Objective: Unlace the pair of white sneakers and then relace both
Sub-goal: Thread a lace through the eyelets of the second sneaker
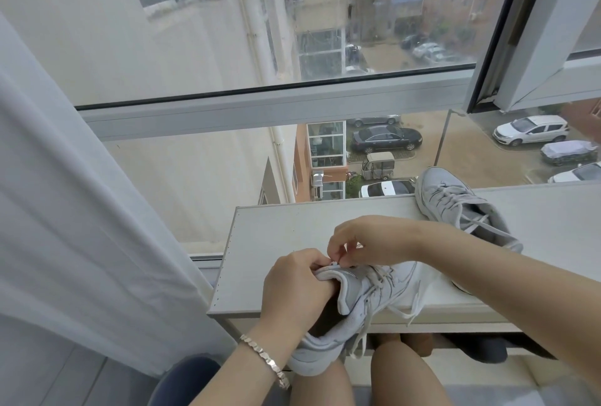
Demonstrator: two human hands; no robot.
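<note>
While the sneaker (367, 295) lies with toe on the desk (276, 243) and heel over the lap, the left hand (292, 288) grips its tongue and the right hand (367, 239) pinches the lace (380, 276) by the top eyelets. Light and soft-sided, it probably needs bracing at the collar; the limp lace is best taken near its tip. Other sneaker (455, 207): far right.

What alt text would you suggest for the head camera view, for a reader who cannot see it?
A person's left hand grips the top of a white sneaker propped from lap to white shelf, while the right hand pinches its lace at the top eyelets. A second sneaker lies on the shelf by a window over parked cars.
</note>
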